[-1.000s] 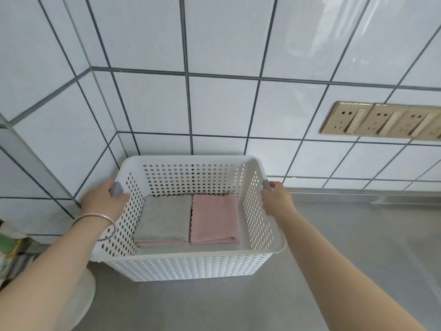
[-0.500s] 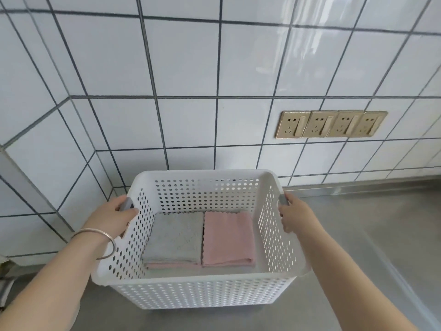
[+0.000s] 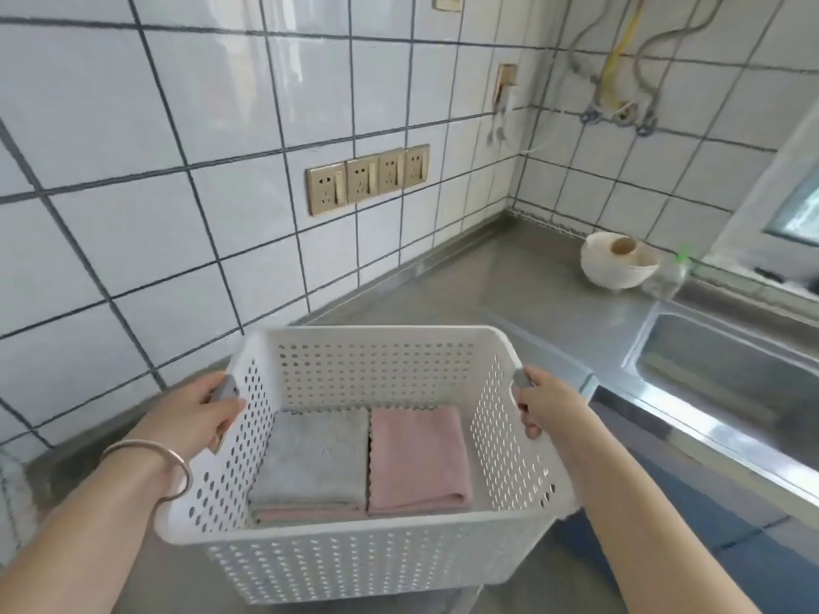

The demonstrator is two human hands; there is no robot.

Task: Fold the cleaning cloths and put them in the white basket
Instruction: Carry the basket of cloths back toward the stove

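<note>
I hold a white perforated basket (image 3: 372, 565) by both side handles, in front of me over the steel counter. My left hand (image 3: 195, 418) grips the grey handle on the left wall; a metal bangle sits on that wrist. My right hand (image 3: 547, 403) grips the handle on the right wall. Inside, a folded grey cloth (image 3: 312, 463) lies on the left, stacked on other folded cloths whose pink and grey edges show beneath. A folded pink cloth (image 3: 416, 458) lies next to it on the right.
A white-tiled wall with a row of gold sockets (image 3: 368, 179) runs along the left and back. A white bowl (image 3: 616, 265) and a clear bottle (image 3: 667, 277) stand at the counter's far corner. A steel sink (image 3: 727, 392) lies to the right. Hoses hang on the back wall.
The view has swung right and pulled back from the wall, so the sink, bowl and corner now show. Both hands keep their grip on the basket, which has moved away from the left corner.
</note>
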